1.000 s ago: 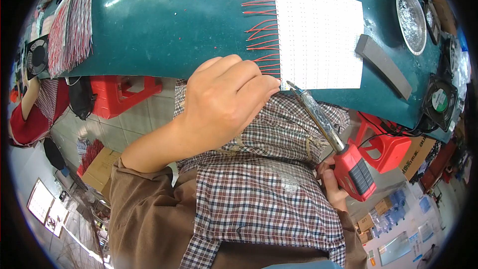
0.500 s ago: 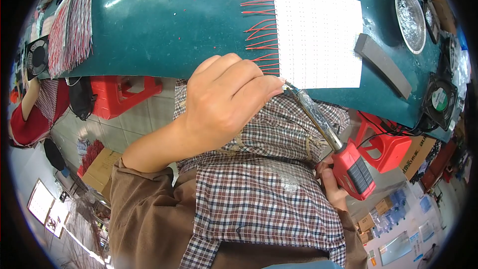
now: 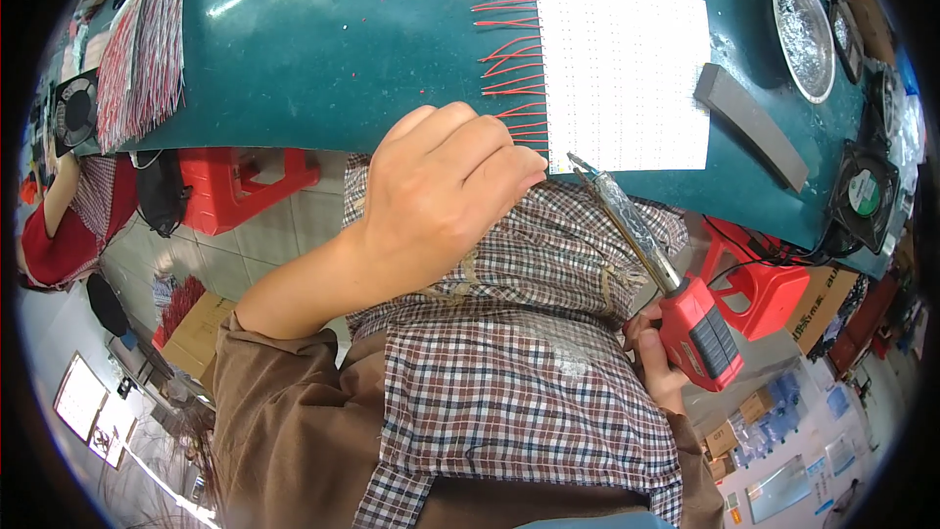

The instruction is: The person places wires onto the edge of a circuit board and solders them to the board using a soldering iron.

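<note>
A white board [image 3: 627, 69] with rows of small marks lies on the green table. Thin red wires [image 3: 509, 23] stick out in a row along its left edge. My left hand [image 3: 436, 181] is closed in a pinch at the board's near left corner; its fingers hide whatever they hold. From the right, my right hand [image 3: 651, 362] grips a soldering iron [image 3: 697, 333] by its red and black handle. The iron's dark tip is over the board's near edge, a little right of my left fingertips. Whether the tip touches the board I cannot tell.
A grey bar [image 3: 749, 127] lies against the board's right edge, with a metal bowl [image 3: 831, 78] beyond. Black fans stand at right [image 3: 864, 194] and far left [image 3: 74, 110], near stacked wired boards [image 3: 142, 59]. Another person's red sleeve [image 3: 64, 225] shows at left. Red stools [image 3: 250, 186] stand below.
The soldering iron's tip has come away from my left fingertips, slightly up and right, onto the board's near edge. My left hand has shifted slightly left, staying pinched.
</note>
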